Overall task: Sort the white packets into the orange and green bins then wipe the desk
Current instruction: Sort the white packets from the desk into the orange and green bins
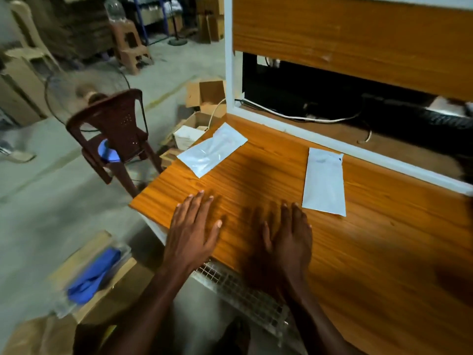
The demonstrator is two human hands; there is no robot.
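Fingers (202,201) of the left hand (190,237) lie straight and spread, flat on the surface (371,252); those of the right hand (290,237) lie straight, closer together, holding nothing. Two white packets remain unsorted: one packet (324,181) just beyond the right hand, a second packet (212,149) farther beyond the left hand, at the surface's edge. Sorting appears barely begun. Neither bin is visible (nor any cloth), so the next move calls for picking up a packet and locating its bin.
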